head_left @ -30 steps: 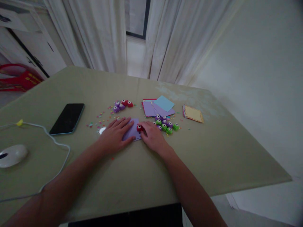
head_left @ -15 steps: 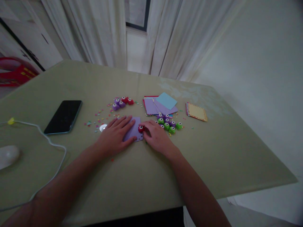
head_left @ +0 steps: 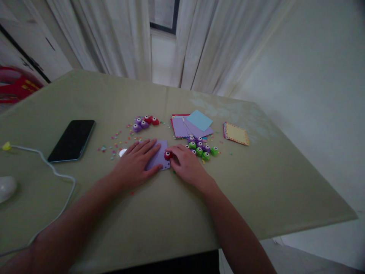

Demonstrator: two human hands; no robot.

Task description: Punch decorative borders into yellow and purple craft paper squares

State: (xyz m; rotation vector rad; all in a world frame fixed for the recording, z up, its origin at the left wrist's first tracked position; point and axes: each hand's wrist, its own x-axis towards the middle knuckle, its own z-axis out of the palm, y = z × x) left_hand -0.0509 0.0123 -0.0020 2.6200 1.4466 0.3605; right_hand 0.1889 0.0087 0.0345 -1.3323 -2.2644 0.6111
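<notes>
My left hand (head_left: 134, 164) lies flat, fingers spread, on a small purple paper sheet (head_left: 159, 156) in the middle of the table (head_left: 182, 213). My right hand (head_left: 186, 164) is closed around a small red paper punch (head_left: 167, 155) that sits at the sheet's right edge. Just right of that hand is a cluster of green and purple punches (head_left: 201, 149). Another small group of purple and red punches (head_left: 145, 122) lies farther back on the left.
A stack of coloured paper squares (head_left: 191, 125) and a yellow card (head_left: 236, 133) lie behind the punches. Paper confetti (head_left: 115, 139) is scattered left of the sheet. A black phone (head_left: 72, 139), a white cable (head_left: 54, 173) and a white mouse (head_left: 6, 187) are at left.
Only the camera has shifted a little, so everything drifts left in view. Both hands stay on the purple sheet and the red punch.
</notes>
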